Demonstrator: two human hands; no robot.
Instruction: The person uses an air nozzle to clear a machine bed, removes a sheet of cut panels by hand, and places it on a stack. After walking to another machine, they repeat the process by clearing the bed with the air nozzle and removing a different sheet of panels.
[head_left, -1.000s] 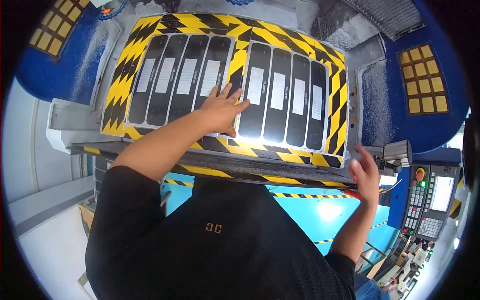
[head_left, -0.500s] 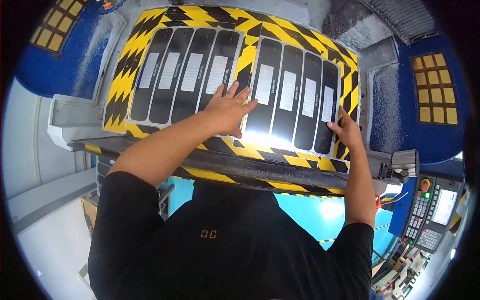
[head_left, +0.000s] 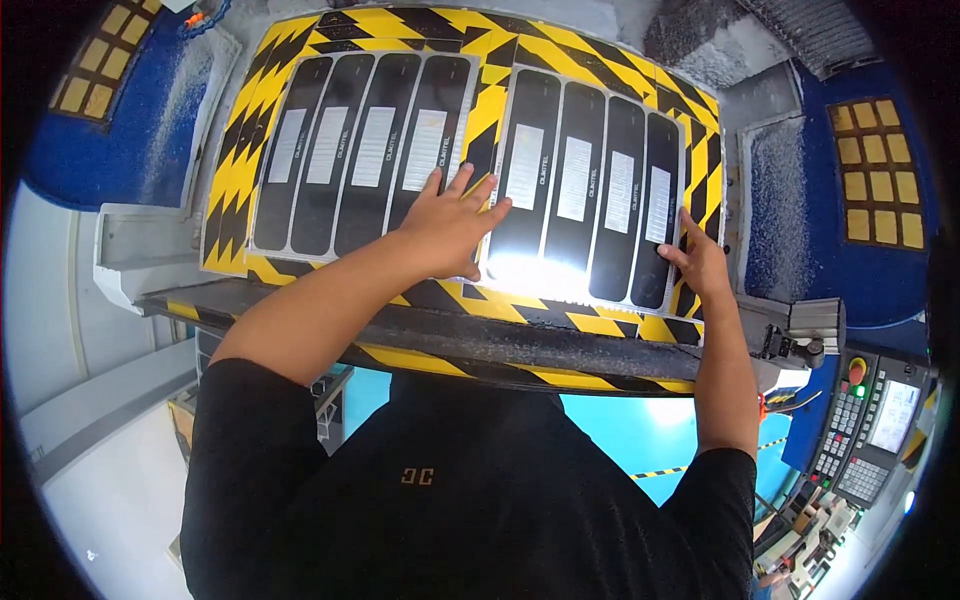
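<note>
Two sheets lie side by side on a bed covered in yellow-and-black striped tape (head_left: 491, 110). Each carries several long black panels with rounded ends and a pale printed block. My left hand (head_left: 450, 228) rests with fingers spread over the inner edge of the left sheet (head_left: 345, 208), its fingertips reaching across the striped gap toward the right sheet (head_left: 567, 240). At the outer edge of the right sheet is my right hand (head_left: 702, 268), thumb on or close to the last black panel (head_left: 655, 215) and forefinger stretched along the border. Neither hand grips anything visible.
A dark metal rail (head_left: 500, 345) runs along the bed's near side. Blue machine walls with yellow-paned windows (head_left: 878, 172) flank it, speckled with pale residue. At the lower right stands a control panel (head_left: 862, 430) with keys, a screen and a red knob. Bright glare covers the right sheet's near end.
The picture has shifted and tilted slightly. Both hands keep almost the same places on the sheets, and the sheets stay put on the bed.
</note>
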